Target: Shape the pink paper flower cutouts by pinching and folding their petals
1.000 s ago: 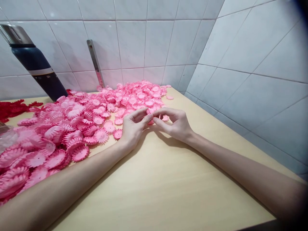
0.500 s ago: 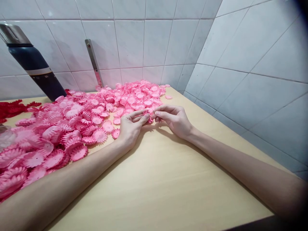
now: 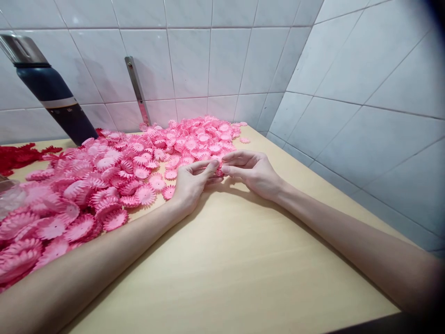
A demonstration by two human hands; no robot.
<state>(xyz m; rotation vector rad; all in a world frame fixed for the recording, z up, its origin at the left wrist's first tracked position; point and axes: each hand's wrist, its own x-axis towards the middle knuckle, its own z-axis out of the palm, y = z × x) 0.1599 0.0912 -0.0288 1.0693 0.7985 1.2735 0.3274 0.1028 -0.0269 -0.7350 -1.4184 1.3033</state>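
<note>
Between my two hands, just over the table, a small pink petal piece (image 3: 219, 171) with a fringed edge shows in part. My left hand (image 3: 194, 183) pinches it from the left with thumb and fingers. From the right, the thumb and fingertips of my right hand (image 3: 252, 171) close on the same piece, and the fingertips of both hands nearly meet. Most of the piece is hidden behind the fingers. To the left of and behind my hands spreads a large heap of pink scalloped petal discs (image 3: 114, 176), several with a small hole in the middle.
A dark blue flask (image 3: 59, 93) with a steel cap stands at the back left. Red petal pieces (image 3: 21, 157) lie beside it. A metal bracket (image 3: 137, 88) is fixed to the tiled wall (image 3: 189, 60). The pale wooden table (image 3: 215, 260) ends at a right-hand wall.
My left thumb has moved right and up along the piece, and both hands' fingertips have come closer together, covering more of it. The view has shifted slightly.
</note>
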